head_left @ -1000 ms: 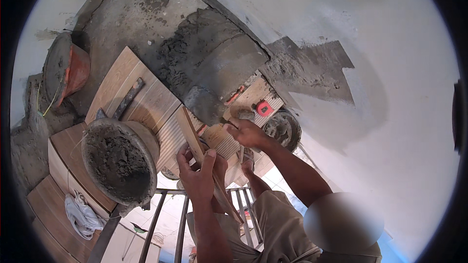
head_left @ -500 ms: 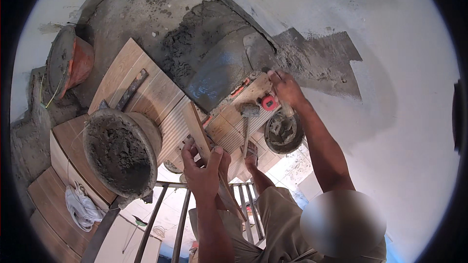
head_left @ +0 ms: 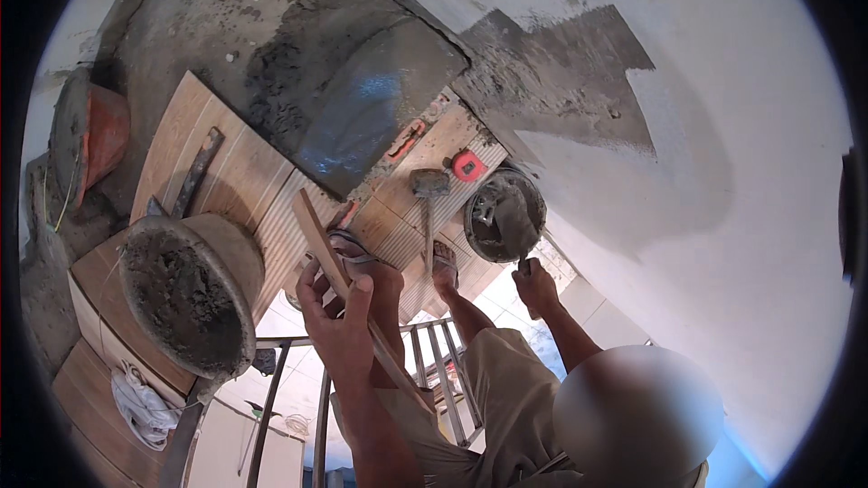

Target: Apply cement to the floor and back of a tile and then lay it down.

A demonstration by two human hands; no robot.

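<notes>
My left hand [head_left: 342,321] grips a long wooden strip [head_left: 313,228] slanting across the wood-look step, its upper end close to the step's front edge. My right hand [head_left: 535,287] is closed round the handle of a trowel [head_left: 519,233], whose blade rests in a small dark bucket [head_left: 472,239] with grey mortar. Left of that bucket lies a red tape measure [head_left: 467,165]. Beside it is a mallet [head_left: 429,183] with a mortar-smeared head. Beyond the step spreads a wet grey mortar bed [head_left: 362,108], smooth and shiny on its right part, rough and lumpy on its left.
A large mortar bucket [head_left: 240,262] stands at left on the tiled steps, near a bar-like tool [head_left: 199,172]. Farther left is an orange tub [head_left: 107,140]. A white cloth bundle [head_left: 140,407] lies low left. A metal railing [head_left: 273,407] runs below me; a partly plastered wall [head_left: 624,208] rises at right.
My right hand has drawn back from the mortar bed's right edge to the small bucket, with the trowel. The left hand still holds the strip. The whole view has shifted slightly.
</notes>
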